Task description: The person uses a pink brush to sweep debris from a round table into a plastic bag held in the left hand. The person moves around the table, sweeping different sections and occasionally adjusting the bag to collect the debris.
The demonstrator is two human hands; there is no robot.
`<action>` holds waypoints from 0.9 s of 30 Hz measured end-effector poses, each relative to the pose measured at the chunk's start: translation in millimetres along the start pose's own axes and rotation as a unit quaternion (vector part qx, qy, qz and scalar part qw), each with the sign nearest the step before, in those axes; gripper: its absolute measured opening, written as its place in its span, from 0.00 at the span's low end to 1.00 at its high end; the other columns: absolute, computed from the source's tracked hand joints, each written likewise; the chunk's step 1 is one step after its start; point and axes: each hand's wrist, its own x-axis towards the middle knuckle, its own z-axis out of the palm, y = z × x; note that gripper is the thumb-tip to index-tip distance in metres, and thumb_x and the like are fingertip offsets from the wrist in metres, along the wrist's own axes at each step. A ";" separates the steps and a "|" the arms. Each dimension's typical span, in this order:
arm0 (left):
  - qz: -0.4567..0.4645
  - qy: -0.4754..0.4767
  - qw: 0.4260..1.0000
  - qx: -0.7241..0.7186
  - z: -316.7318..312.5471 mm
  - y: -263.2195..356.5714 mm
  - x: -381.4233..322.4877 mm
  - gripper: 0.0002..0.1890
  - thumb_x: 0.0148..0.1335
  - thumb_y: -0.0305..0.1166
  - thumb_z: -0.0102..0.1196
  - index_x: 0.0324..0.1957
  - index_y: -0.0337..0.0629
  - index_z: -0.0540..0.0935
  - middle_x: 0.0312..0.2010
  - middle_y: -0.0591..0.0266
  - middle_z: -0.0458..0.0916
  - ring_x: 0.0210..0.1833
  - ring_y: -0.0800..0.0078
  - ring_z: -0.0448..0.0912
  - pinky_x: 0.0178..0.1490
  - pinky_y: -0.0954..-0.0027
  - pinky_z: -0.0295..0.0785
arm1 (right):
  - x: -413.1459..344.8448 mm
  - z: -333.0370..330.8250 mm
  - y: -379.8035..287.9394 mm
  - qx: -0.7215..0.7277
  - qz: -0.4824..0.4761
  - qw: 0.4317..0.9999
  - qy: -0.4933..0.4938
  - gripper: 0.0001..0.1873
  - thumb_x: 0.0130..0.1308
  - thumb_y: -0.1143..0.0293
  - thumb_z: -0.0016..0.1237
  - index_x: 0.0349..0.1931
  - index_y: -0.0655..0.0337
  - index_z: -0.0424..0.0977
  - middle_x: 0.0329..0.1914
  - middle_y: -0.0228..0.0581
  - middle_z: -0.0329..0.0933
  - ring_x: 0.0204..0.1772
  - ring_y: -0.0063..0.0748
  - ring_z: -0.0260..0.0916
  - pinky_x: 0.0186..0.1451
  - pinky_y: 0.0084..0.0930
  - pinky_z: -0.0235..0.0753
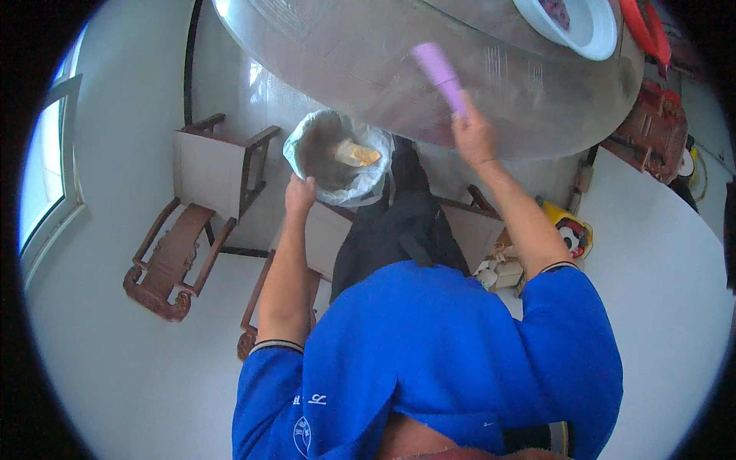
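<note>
My left hand (301,192) grips the near-left rim of a round bin lined with a pale plastic bag (368,187). Inside the bin lies a crumpled cream and yellow piece of waste (359,154). A purple plastic hand tool (438,72), wider at its far end, is in my right hand (476,135). Its exact kind cannot be made out. The tool is over the front part of a round table with a shiny, see-through covering (368,75); whether it touches the surface is unclear. The bin sits just below the table's front edge, in front of my legs.
A white plastic basin (595,29) with something purplish inside stands at the table's far right, beside a red plastic item (647,29). Carved wooden chairs (172,253) stand at left and right (652,129). A yellow object (566,227) and a cardboard box (506,273) are at my right.
</note>
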 end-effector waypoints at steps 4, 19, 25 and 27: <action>-0.023 0.002 1.000 0.005 1.9 1.8 6.2 0.25 0.65 0.43 0.53 0.51 0.27 0.76 0.44 0.29 0.83 0.51 0.34 0.81 0.57 0.44 0.75 | -6.1 -10.0 51.9 -0.086 0.061 0.992 0.072 0.29 0.72 0.65 0.48 0.73 0.56 0.65 0.45 0.59 0.82 0.45 0.62 0.81 0.50 0.50 0.79; 0.001 -0.026 0.999 0.046 -0.3 -5.0 19.9 0.27 0.66 0.45 0.49 0.55 0.27 0.75 0.47 0.29 0.82 0.54 0.34 0.80 0.59 0.44 0.73 | -78.6 11.0 60.2 0.014 0.078 0.978 0.194 0.28 0.76 0.64 0.46 0.75 0.55 0.61 0.57 0.58 0.80 0.55 0.64 0.78 0.53 0.55 0.76; 0.059 -0.034 0.994 0.087 5.0 -40.7 31.4 0.28 0.66 0.46 0.49 0.56 0.27 0.75 0.47 0.29 0.82 0.55 0.34 0.80 0.59 0.43 0.72 | -92.4 61.0 35.2 -0.027 0.155 0.983 0.090 0.31 0.75 0.63 0.46 0.77 0.50 0.56 0.45 0.58 0.81 0.45 0.65 0.80 0.47 0.56 0.77; 0.042 -0.046 0.994 0.094 5.1 -51.7 29.9 0.29 0.66 0.46 0.50 0.56 0.27 0.75 0.48 0.29 0.82 0.55 0.35 0.80 0.60 0.43 0.72 | -93.1 73.8 -12.6 -0.003 0.118 0.993 -0.015 0.32 0.74 0.63 0.48 0.76 0.50 0.57 0.41 0.57 0.80 0.42 0.64 0.79 0.44 0.57 0.77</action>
